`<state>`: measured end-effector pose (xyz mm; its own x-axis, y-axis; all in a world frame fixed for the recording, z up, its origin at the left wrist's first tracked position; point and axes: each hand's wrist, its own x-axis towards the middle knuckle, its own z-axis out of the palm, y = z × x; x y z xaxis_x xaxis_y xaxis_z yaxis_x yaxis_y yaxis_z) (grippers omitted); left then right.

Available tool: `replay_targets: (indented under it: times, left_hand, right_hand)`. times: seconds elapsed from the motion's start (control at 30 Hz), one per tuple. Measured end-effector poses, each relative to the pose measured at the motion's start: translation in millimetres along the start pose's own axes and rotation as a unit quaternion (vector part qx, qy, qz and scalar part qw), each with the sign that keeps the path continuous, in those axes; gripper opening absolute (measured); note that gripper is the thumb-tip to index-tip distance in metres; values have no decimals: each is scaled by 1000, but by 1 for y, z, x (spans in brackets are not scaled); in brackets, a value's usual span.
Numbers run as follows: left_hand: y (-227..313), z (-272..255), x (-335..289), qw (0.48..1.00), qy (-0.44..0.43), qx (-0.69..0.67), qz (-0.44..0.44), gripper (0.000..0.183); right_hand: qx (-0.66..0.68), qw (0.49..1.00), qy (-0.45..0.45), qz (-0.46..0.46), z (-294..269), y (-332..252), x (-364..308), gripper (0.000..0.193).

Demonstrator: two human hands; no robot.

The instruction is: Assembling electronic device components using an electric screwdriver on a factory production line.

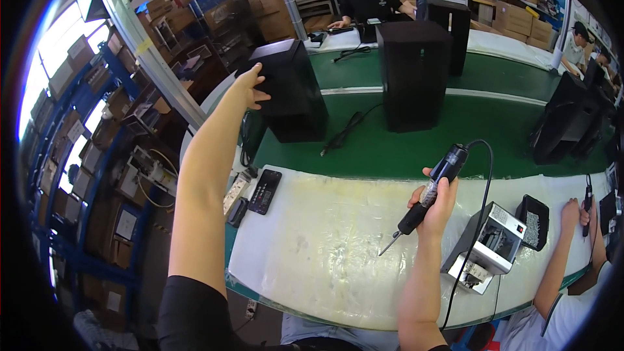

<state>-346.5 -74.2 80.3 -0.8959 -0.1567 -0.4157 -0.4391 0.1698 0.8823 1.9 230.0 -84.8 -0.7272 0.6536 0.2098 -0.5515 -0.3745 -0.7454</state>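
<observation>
My left hand [250, 86] reaches out to the far left, fingers spread against the near left side of a black box-shaped speaker cabinet [296, 94]. The cabinet stands upright on the green table. My right hand [439, 207] is wrapped round a black electric screwdriver [449, 165], whose bit slants down to the left above the white padded mat [312, 240]. From its top a black cable loops down past my right forearm. A silver screw feeder [499, 234] sits on the mat right of that hand, with a black tray of screws [533, 224] beside it.
More black cabinets [416, 78] stand beyond the mat, with others [569, 120] at the right. A loose black cable [351, 131] lies between two cabinets. A phone [265, 191] lies by a power strip [235, 196]. One co-worker [370, 0] sits opposite; another's hand [572, 211] is at right.
</observation>
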Motion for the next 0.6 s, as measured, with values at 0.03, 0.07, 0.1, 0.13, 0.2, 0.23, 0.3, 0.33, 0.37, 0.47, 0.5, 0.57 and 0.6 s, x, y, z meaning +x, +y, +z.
replay_targets:
  times: [0.03, 0.07, 0.1, 0.13, 0.2, 0.23, 0.3, 0.33, 0.37, 0.47, 0.5, 0.57, 0.6]
  left_hand:
    - [-2, 3, 6, 1000, 9, -6, 9, 72]
    - [-13, -12, 19, 998, -9, 17, 66, 70]
    - [-23, -6, 20, 993, 9, 36, 109, 60]
    - [-35, -3, 22, 985, 60, 59, 149, 53]
    - [-71, 3, 22, 918, 223, 195, 264, 44]
    - [-93, 6, 19, 833, 324, 301, 333, 40]
    - [-133, -2, 12, 808, 334, 331, 355, 29]
    - [-151, -17, 16, 819, 313, 345, 334, 26]
    - [-166, -21, 15, 819, 316, 345, 331, 26]
    - [-182, -23, 11, 872, 227, 336, 273, 29]
    - [-179, -26, 9, 951, 66, 199, 226, 32]
    - [-179, -33, 8, 980, -96, 50, 170, 35]
    - [-182, -39, 11, 984, -96, -6, 152, 34]
  right_hand:
    - [3, 1000, -4, 2, 1, 1, -1, 28]
    - [0, 1000, -1, 15, 6, 4, -1, 28]
    - [-10, 1000, 9, 24, 5, 4, -1, 28]
    - [-22, 999, 10, 25, 5, 5, -1, 28]
    - [-32, 999, 13, 32, 5, 6, -1, 28]
    - [-42, 998, 21, 31, 5, 5, -1, 28]
    - [-49, 998, 23, 37, 7, 4, -1, 29]
    - [-51, 998, 17, 42, 10, 5, -1, 29]
    - [-56, 997, 14, 46, 12, 7, -1, 30]
    - [-62, 997, 16, 46, 11, 9, -1, 31]
    - [-63, 997, 14, 47, 10, 8, -2, 31]
    - [-67, 996, 13, 57, 11, 8, -3, 31]
    - [-66, 996, 9, 56, 13, 8, -4, 31]
